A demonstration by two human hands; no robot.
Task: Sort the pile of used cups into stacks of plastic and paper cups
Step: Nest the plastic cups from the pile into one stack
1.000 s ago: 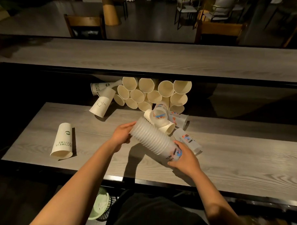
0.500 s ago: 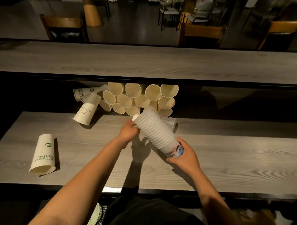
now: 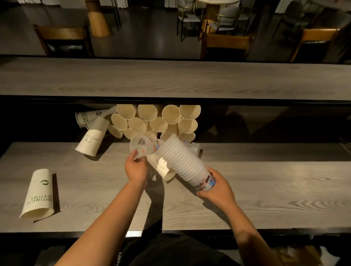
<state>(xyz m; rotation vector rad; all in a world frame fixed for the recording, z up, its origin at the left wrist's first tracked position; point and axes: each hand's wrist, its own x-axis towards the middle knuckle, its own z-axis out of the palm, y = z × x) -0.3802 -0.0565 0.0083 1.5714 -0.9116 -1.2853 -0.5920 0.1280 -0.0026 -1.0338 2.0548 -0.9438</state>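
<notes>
The right hand [image 3: 216,188] has its grip around the base of the long plastic stack [image 3: 183,162], tilted above the table [image 3: 272,189]. The left hand [image 3: 136,168] pinches a single plastic cup [image 3: 143,147] just left of the stack's open end. The plastic side seems nearly done, I judge; the paper cups [image 3: 158,119] behind the stack and the loose ones left of it remain unstacked.

One head-worn view — looking forward and down, close over the wooden counter [image 3: 252,190] toward dim seating beyond.

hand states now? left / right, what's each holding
Left hand: closed on a single plastic cup, held at its rim.
Right hand: closed around the base of the plastic cup stack, which is tilted.
</notes>
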